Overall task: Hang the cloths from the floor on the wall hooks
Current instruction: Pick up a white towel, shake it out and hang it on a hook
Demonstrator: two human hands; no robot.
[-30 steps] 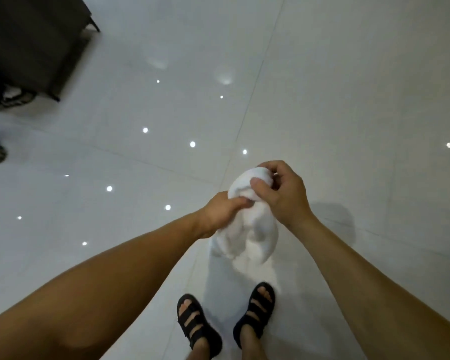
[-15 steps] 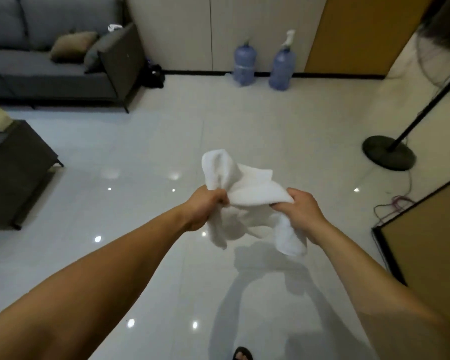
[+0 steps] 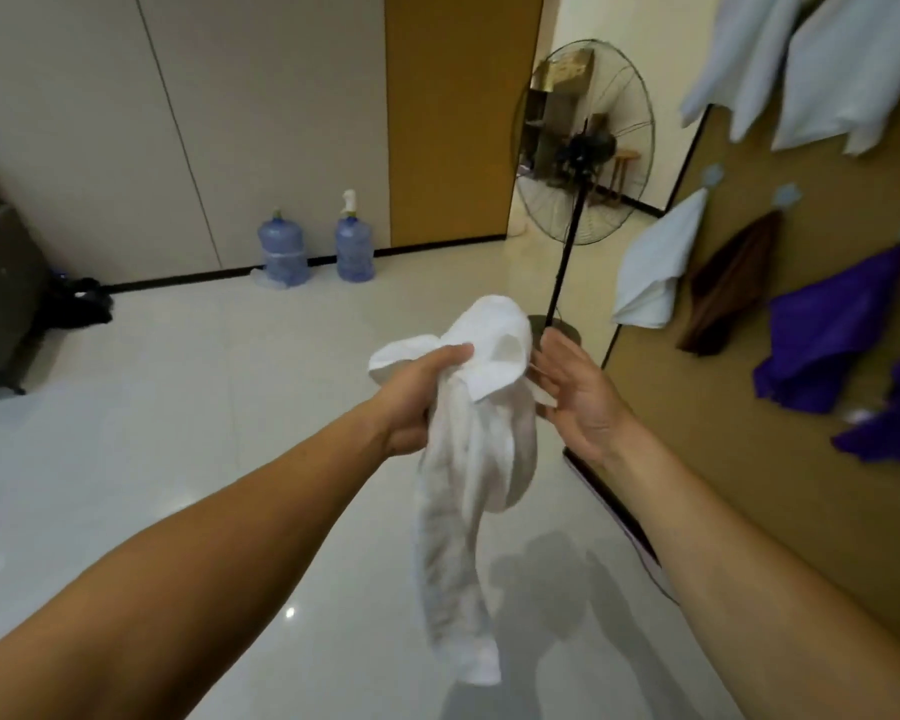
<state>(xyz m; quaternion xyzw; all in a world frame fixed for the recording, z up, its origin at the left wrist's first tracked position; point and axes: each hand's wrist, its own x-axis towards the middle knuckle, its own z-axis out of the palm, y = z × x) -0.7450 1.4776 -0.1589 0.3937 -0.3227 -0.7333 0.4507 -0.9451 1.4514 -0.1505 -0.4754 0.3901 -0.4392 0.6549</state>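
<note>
My left hand (image 3: 419, 394) grips a white cloth (image 3: 471, 475) near its top, and the rest of it hangs down long in front of me. My right hand (image 3: 575, 392) is beside the cloth with straight fingers, touching its right edge. On the brown wall at the right, small round hooks (image 3: 713, 174) carry a white cloth (image 3: 655, 267), a brown cloth (image 3: 731, 283) and purple cloths (image 3: 832, 324). More white cloths (image 3: 791, 59) hang higher up.
A tall standing fan (image 3: 580, 142) stands ahead by the wall's corner, its base (image 3: 554, 324) just beyond my hands. Two blue water jugs (image 3: 284, 252) sit against the far wall. A dark sofa end (image 3: 1, 298) is at the left. Glossy white floor (image 3: 204, 407) spreads between.
The view has lifted from the floor and turned right to the wall with the hooks. My right hand has let go of the cloth, which now hangs long from my left hand.
</note>
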